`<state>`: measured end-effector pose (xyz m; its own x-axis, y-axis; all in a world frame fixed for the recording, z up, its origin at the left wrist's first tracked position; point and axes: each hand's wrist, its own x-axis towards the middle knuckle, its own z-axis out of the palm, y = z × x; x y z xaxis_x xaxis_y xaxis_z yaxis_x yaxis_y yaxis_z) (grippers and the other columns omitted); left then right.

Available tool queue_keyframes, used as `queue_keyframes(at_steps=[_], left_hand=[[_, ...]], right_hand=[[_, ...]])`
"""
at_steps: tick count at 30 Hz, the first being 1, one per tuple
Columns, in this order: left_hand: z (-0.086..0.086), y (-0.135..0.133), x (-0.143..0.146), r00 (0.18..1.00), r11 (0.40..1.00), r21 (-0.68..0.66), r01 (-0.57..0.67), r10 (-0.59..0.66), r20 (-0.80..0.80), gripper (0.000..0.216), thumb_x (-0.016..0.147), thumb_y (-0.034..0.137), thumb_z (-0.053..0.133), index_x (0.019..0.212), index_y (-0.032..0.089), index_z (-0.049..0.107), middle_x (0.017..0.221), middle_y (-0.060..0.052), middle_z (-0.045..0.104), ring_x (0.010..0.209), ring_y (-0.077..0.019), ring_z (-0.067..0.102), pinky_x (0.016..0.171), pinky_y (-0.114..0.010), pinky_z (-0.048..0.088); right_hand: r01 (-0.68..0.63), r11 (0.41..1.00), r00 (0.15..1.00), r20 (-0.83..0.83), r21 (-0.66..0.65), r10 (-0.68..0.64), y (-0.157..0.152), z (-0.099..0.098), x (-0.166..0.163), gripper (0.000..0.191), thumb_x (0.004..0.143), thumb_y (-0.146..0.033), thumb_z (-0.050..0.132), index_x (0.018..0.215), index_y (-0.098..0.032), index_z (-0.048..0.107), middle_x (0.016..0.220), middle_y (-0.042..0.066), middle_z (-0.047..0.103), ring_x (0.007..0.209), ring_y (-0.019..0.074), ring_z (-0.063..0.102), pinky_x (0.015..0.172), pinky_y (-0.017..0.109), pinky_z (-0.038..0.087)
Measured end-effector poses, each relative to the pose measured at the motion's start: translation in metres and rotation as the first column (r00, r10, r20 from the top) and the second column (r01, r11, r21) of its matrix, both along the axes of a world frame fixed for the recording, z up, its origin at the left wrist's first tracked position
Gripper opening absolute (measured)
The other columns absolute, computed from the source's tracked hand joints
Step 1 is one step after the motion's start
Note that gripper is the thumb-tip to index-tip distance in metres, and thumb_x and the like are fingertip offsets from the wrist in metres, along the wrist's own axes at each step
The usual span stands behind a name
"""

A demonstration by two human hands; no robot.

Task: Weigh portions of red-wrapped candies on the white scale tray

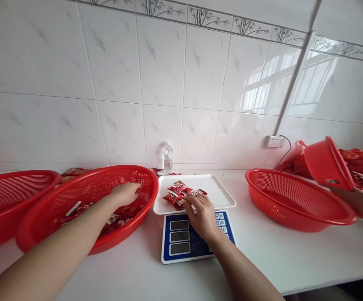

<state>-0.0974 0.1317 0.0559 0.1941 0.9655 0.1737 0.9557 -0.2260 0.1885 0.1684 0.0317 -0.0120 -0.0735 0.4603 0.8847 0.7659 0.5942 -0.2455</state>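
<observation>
My left hand (125,193) reaches into a red mesh basket (75,190), its fingers curled down over the red wrapped candies (118,215) lying in it. My right hand (203,215) rests on the near edge of a white tray (222,196), fingertips on a small pile of red candy packets (180,194). The tray sits on a blue-faced digital scale (181,240) with three displays.
Another red basket (2,200) stands at far left and an empty one (294,200) at right. Another person's hand (355,198) tilts a red bucket (327,163) by a heap of red packets (361,161). A clear bottle (167,159) and a wall socket (275,141) are behind.
</observation>
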Motion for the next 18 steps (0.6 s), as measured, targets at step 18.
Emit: queue_keyframes(at_steps=[18], left_hand=[[-0.044,-0.116,0.065,0.681,0.575,0.814,0.082,-0.629,0.376,0.019,0.09,0.014,0.051,0.108,0.021,0.055,0.086,-0.002,0.067,0.073,-0.0131,0.064,0.066,-0.021,0.051]], right_hand=[[0.011,0.989,1.0,-0.01,-0.149,-0.013,-0.002,0.002,0.0,0.021,0.093,-0.024,0.047,0.102,-0.021,0.066,0.096,0.006,0.073,0.088,0.0209,0.066,0.081,0.036,0.049]])
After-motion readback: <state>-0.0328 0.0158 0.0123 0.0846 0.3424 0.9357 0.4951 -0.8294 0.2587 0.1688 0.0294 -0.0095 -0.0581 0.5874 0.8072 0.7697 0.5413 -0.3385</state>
